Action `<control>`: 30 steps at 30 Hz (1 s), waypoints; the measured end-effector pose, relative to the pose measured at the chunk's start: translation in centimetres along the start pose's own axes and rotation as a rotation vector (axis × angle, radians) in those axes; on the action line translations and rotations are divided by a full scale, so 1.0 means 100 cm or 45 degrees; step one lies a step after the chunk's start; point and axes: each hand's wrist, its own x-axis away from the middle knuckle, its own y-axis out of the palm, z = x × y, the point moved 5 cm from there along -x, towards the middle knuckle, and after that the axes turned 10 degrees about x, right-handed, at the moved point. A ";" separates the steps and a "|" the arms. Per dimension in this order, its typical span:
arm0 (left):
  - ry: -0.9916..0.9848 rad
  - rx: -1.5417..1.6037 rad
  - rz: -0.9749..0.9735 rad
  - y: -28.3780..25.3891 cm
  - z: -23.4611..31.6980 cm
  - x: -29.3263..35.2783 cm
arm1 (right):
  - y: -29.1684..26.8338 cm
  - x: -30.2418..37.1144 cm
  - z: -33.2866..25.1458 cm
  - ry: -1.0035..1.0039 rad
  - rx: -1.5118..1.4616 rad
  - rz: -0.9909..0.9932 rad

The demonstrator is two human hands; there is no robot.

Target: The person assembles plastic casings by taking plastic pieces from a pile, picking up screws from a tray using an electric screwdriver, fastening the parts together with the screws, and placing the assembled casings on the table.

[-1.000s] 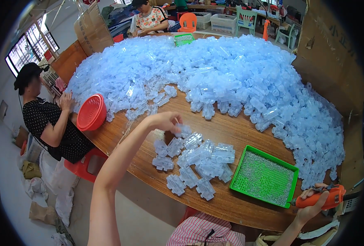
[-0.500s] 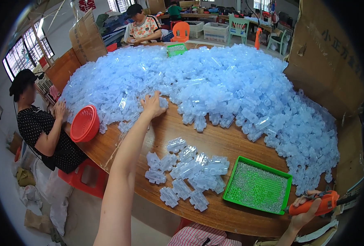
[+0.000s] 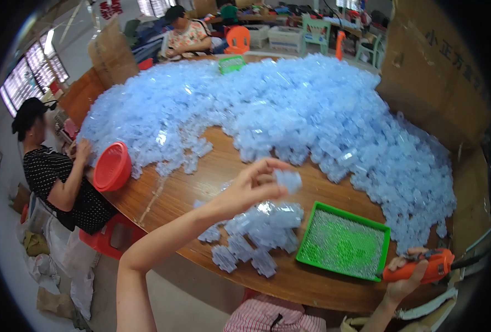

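My left hand (image 3: 256,185) is raised over the middle of the table, fingers pinched on a clear bluish plastic piece (image 3: 288,180). The motion blurs it a little. Below that hand lies a loose cluster of similar clear plastic pieces (image 3: 267,227). Low at the right, my right hand (image 3: 406,285) is wrapped round an orange corded power screwdriver (image 3: 429,266), its front end pointing left by the corner of a green tray (image 3: 351,214). Small silvery metal parts (image 3: 334,229), too tiny to make out singly, cover much of the tray's bottom.
A large heap of clear plastic pieces (image 3: 312,105) curves across the wooden table (image 3: 212,160). A red basket (image 3: 113,166) stands at its left edge, near a seated co-worker (image 3: 52,171). Another person (image 3: 187,36) sits beyond the heap. Cardboard (image 3: 433,83) walls the right side.
My left hand has come back from the heap toward me and to the right, carrying a plastic piece. The right hand still grips the screwdriver in nearly the same spot.
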 end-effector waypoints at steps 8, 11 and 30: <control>0.085 -0.949 -0.737 0.143 -0.079 0.065 | 0.015 -0.001 -0.003 0.073 -0.072 -0.112; 0.078 -1.152 -0.626 0.164 -0.105 0.068 | 0.016 0.002 -0.012 0.032 0.070 -0.021; 0.360 -1.410 -0.127 0.166 -0.136 0.061 | 0.008 0.005 -0.013 -0.002 0.222 -0.055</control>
